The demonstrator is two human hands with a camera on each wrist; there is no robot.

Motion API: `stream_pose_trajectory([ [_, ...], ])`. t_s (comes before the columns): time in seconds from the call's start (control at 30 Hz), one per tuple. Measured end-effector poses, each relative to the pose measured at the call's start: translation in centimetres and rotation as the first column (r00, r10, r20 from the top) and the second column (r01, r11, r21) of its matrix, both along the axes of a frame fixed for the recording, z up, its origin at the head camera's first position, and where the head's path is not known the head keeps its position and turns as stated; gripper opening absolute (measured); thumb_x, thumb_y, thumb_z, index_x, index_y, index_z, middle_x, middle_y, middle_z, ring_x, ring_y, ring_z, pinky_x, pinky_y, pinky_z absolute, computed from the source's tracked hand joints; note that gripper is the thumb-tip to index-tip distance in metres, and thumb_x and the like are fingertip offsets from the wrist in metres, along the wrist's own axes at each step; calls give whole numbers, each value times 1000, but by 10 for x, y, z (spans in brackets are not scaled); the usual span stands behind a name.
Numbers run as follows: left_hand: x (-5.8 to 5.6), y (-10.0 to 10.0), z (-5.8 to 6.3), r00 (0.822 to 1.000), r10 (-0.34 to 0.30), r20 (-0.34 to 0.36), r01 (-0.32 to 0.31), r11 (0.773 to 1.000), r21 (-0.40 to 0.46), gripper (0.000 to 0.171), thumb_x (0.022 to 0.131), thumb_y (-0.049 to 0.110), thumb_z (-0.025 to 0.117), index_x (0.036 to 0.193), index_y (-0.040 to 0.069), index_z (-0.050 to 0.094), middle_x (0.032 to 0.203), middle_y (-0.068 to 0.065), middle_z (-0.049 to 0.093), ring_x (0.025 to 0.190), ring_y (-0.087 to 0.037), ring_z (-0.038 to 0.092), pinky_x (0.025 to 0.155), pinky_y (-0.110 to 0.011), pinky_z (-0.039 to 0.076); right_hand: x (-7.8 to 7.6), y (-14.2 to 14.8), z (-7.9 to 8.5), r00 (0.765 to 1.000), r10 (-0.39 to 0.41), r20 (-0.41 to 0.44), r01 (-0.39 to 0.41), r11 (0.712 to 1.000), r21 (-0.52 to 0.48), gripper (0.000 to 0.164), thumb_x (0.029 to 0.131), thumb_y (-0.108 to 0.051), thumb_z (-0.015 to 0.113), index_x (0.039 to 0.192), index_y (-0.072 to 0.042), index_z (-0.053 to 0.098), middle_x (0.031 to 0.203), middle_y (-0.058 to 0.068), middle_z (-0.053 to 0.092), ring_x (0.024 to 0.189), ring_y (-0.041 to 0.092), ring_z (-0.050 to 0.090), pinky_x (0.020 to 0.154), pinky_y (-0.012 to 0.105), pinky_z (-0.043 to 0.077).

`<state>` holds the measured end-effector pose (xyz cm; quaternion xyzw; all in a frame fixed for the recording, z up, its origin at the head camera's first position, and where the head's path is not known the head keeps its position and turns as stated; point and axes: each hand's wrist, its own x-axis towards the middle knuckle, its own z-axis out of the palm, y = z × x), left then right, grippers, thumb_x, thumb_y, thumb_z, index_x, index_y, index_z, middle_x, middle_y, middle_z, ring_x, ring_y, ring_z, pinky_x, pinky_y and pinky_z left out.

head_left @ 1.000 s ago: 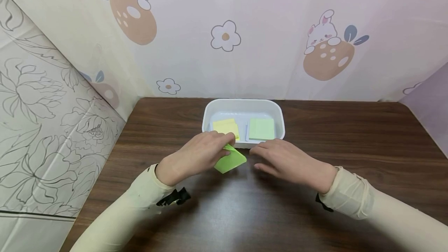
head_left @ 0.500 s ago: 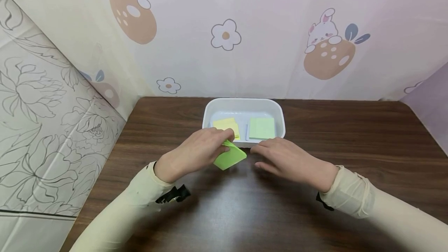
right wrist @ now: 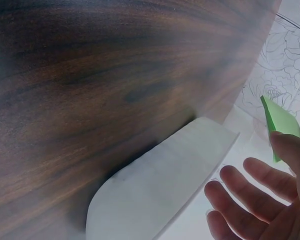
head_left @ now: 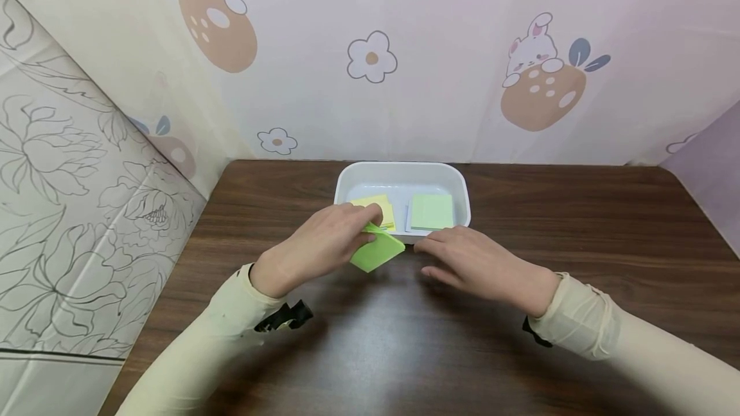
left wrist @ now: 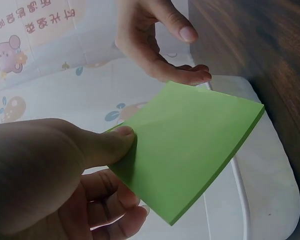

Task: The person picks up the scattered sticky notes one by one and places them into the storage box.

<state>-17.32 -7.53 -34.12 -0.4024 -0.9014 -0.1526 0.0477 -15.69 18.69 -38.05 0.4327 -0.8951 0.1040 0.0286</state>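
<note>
A bright green sticky note pad (head_left: 377, 250) is pinched by one corner between the thumb and fingers of my left hand (head_left: 320, 242), above the table at the front left of a white tray (head_left: 401, 171). In the left wrist view the square pad (left wrist: 190, 145) tilts, its thick edge showing. My right hand (head_left: 480, 268) hovers near the tray's front rim with relaxed, slightly bent fingers and nothing in them. Inside the tray, yellow sticky notes (head_left: 381, 207) lie at the left, partly hidden by my left hand, and pale green sticky notes (head_left: 432, 212) lie at the right.
The tray stands at the back of a dark wooden table (head_left: 381, 352), close to a wall covering (head_left: 439, 101) printed with rabbits and flowers. A floral-patterned panel (head_left: 63, 210) borders the table on the left.
My left hand has moved slightly forward and left with the green sticky note pad, closer over the tray's front left. The right hand has stayed nearly in place.
</note>
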Motion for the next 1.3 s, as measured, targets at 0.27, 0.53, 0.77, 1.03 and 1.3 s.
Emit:
stream_pose_trajectory([
  [0.27,-4,0,1,1000,6,-8,-5,1000,21,15,87,19,64,92,17,49,74,9,51,68,-10,45,61,-25,41,-1,-1,3,1000,-2,-4,2,1000,1,34,88,-34,61,113,-11,64,107,-4,64,98,15,59,86,38,46],
  [0.53,-7,-1,4,1000,19,-16,-18,999,29,16,88,20,63,89,18,47,70,8,47,65,-10,43,58,-25,39,-1,0,3,1000,-7,0,7,1000,2,33,88,-34,61,112,-11,64,104,-4,64,94,14,59,84,38,46],
  [0.77,-11,-3,4,999,36,-5,-36,999,41,15,89,20,62,89,18,47,68,6,46,63,-12,42,55,-27,39,-3,-1,5,1000,-2,-11,2,1000,1,33,88,-34,61,111,-11,64,102,-5,64,91,14,59,82,37,47],
  [1.03,-16,-5,4,999,40,-10,-39,998,45,13,89,19,61,92,17,49,69,5,46,64,-12,42,57,-27,39,-6,-1,7,1000,-5,-5,5,1000,1,31,89,-34,60,111,-13,64,102,-5,64,92,13,59,83,37,47],
  [1.3,-18,-7,5,999,54,6,-54,997,51,12,90,21,61,96,17,51,73,5,50,67,-12,45,60,-28,41,-10,-2,7,1000,-3,-9,3,1000,-12,28,88,-32,61,109,-14,64,99,-8,63,88,10,58,79,34,47],
])
